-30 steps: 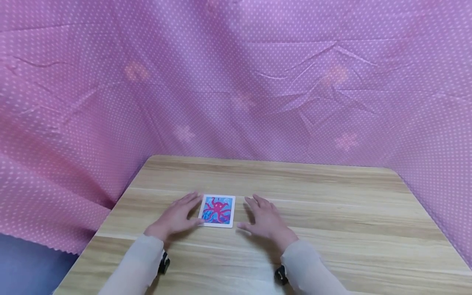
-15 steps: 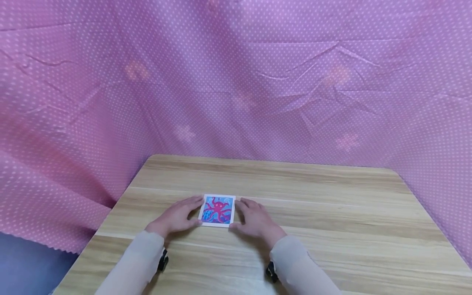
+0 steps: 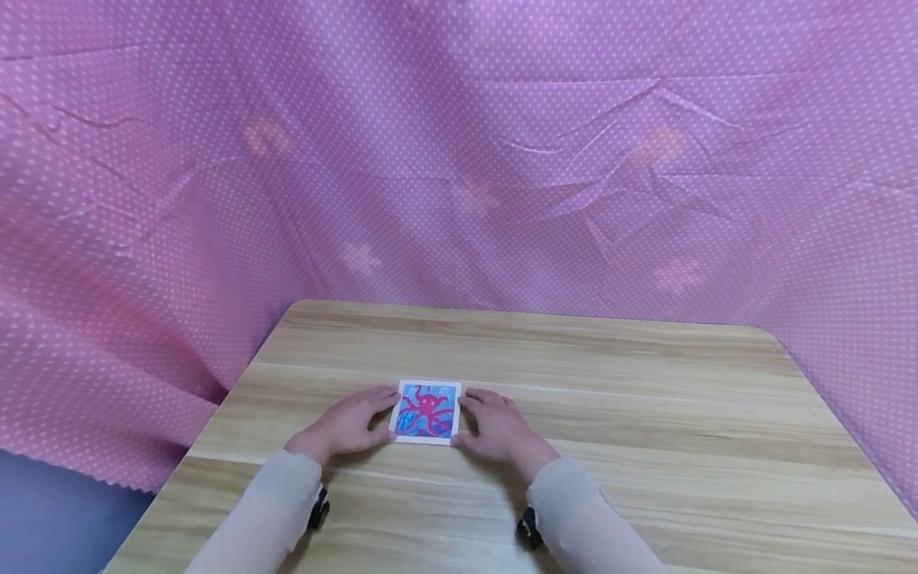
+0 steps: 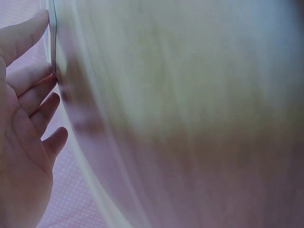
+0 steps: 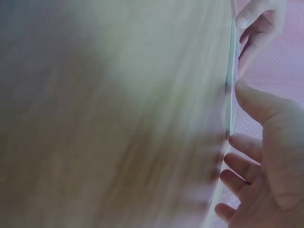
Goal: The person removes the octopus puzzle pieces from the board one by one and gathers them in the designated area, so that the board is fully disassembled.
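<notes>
The card [image 3: 427, 411] lies face up on or barely above the desk [image 3: 610, 414]; I cannot tell which. It looks light, stiff and probably smooth, best held by its side edges. The left hand [image 3: 347, 420] grips the card's left edge, the right hand [image 3: 495, 426] its right, thumbs and forefingers spread wide.

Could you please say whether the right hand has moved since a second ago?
Yes; against the fixed table, the right hand has shifted left, up to the octopus card.
</notes>
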Demonstrator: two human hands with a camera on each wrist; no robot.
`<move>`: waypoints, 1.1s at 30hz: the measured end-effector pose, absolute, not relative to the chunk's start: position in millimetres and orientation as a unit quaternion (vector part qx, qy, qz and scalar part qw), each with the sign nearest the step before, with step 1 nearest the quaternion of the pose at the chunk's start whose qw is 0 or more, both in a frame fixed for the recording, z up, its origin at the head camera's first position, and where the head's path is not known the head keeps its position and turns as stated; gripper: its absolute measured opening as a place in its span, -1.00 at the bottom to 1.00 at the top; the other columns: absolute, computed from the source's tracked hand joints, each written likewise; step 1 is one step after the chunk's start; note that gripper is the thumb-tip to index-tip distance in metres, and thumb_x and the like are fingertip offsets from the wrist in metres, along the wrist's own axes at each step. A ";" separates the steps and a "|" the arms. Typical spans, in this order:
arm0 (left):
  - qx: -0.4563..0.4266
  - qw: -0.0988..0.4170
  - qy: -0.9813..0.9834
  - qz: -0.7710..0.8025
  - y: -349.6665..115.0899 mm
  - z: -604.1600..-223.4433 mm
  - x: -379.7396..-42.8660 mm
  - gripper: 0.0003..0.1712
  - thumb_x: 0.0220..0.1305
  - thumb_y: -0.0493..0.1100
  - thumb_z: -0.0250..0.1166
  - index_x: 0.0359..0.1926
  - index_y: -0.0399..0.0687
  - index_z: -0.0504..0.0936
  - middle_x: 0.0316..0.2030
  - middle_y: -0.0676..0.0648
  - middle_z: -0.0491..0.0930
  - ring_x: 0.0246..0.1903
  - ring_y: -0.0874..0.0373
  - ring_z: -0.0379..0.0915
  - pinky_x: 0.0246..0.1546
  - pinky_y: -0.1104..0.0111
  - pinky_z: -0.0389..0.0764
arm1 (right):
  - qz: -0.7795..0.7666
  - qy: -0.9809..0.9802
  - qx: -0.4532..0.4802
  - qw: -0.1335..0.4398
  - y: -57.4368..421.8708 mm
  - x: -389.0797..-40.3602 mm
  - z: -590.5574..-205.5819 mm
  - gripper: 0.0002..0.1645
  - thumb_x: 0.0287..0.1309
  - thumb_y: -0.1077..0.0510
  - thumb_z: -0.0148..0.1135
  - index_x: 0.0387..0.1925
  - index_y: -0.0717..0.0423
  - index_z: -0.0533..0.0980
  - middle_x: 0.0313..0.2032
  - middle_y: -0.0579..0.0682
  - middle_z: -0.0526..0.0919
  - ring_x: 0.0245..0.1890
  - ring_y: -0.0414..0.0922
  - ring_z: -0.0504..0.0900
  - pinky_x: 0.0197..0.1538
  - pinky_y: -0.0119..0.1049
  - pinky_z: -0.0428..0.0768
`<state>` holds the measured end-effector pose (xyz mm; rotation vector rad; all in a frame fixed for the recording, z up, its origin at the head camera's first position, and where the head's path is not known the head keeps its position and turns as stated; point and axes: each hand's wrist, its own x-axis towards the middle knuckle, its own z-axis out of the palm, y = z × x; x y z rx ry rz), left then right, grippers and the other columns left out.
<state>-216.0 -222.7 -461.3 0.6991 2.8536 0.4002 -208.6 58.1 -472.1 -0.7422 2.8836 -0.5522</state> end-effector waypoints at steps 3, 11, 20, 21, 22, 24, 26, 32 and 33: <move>0.238 0.084 0.958 0.133 -219.3 -462.2 -213.7 -0.19 0.19 0.14 0.30 0.37 -0.05 0.30 0.40 -0.05 0.15 0.37 -0.02 0.01 0.32 0.07 0.09 | -0.183 0.950 -0.249 0.047 60.4 -208.3 -474.4 -0.12 0.09 -0.30 0.23 0.32 0.11 0.33 0.35 0.06 0.26 0.35 0.04 0.18 0.34 0.02 0.12; 0.243 0.086 0.959 0.121 -208.4 -461.3 -207.7 -0.17 0.16 0.18 0.31 0.38 -0.02 0.29 0.40 0.00 0.15 0.37 0.03 0.03 0.32 0.12 0.11 | -0.191 0.947 -0.256 0.038 71.0 -204.9 -474.6 -0.12 0.03 -0.25 0.31 0.27 0.17 0.37 0.29 0.09 0.35 0.32 0.05 0.24 0.33 0.00 0.17; 0.280 0.072 0.950 0.114 -195.4 -460.8 -202.4 -0.18 0.17 0.18 0.31 0.35 -0.11 0.33 0.37 -0.08 0.22 0.34 -0.02 0.11 0.30 0.10 0.15 | -0.197 0.944 -0.261 0.037 86.2 -197.1 -473.1 -0.13 0.00 -0.22 0.37 0.24 0.20 0.40 0.26 0.11 0.39 0.29 0.06 0.29 0.32 -0.03 0.20; 0.282 0.073 0.950 0.111 -193.6 -461.3 -202.2 -0.18 0.17 0.19 0.30 0.35 -0.10 0.33 0.36 -0.08 0.22 0.34 -0.02 0.11 0.30 0.11 0.16 | -0.197 0.944 -0.262 0.036 88.3 -196.2 -473.3 -0.13 -0.01 -0.22 0.37 0.23 0.20 0.41 0.25 0.11 0.40 0.29 0.07 0.29 0.32 -0.03 0.21; 0.285 0.073 0.950 0.108 -191.7 -462.1 -201.9 -0.18 0.17 0.20 0.30 0.35 -0.10 0.34 0.36 -0.08 0.23 0.33 -0.01 0.12 0.30 0.11 0.16 | -0.199 0.944 -0.261 0.036 90.6 -195.1 -473.2 -0.13 -0.01 -0.22 0.37 0.23 0.20 0.41 0.25 0.11 0.40 0.29 0.07 0.29 0.32 -0.03 0.21; 0.290 0.075 0.948 0.106 -187.7 -462.9 -201.3 -0.17 0.17 0.21 0.29 0.35 -0.10 0.34 0.36 -0.08 0.23 0.33 -0.01 0.12 0.30 0.11 0.17 | -0.202 0.943 -0.262 0.033 95.3 -193.2 -473.0 -0.13 -0.02 -0.22 0.38 0.22 0.20 0.42 0.24 0.12 0.40 0.28 0.08 0.30 0.31 -0.01 0.22; 0.296 0.076 0.947 0.104 -183.5 -463.8 -200.4 -0.16 0.17 0.23 0.28 0.35 -0.10 0.34 0.36 -0.08 0.23 0.34 -0.02 0.11 0.30 0.12 0.17 | -0.204 0.943 -0.262 0.032 100.5 -190.9 -472.9 -0.13 -0.02 -0.22 0.38 0.21 0.21 0.42 0.24 0.12 0.41 0.28 0.09 0.30 0.31 0.00 0.22; 0.311 0.080 0.942 0.101 -169.2 -463.6 -195.2 -0.14 0.16 0.26 0.27 0.36 -0.10 0.33 0.38 -0.07 0.20 0.34 -0.01 0.11 0.30 0.12 0.17 | -0.204 0.942 -0.264 0.027 117.4 -183.0 -471.6 -0.12 -0.05 -0.23 0.39 0.20 0.22 0.42 0.23 0.14 0.41 0.27 0.10 0.31 0.30 0.02 0.22; 0.312 0.080 0.941 0.101 -166.5 -463.3 -194.0 -0.14 0.16 0.26 0.27 0.36 -0.09 0.33 0.38 -0.07 0.20 0.34 -0.01 0.11 0.30 0.13 0.17 | -0.205 0.942 -0.264 0.026 120.2 -181.6 -471.2 -0.12 -0.05 -0.22 0.40 0.20 0.22 0.43 0.23 0.14 0.40 0.27 0.10 0.31 0.30 0.02 0.22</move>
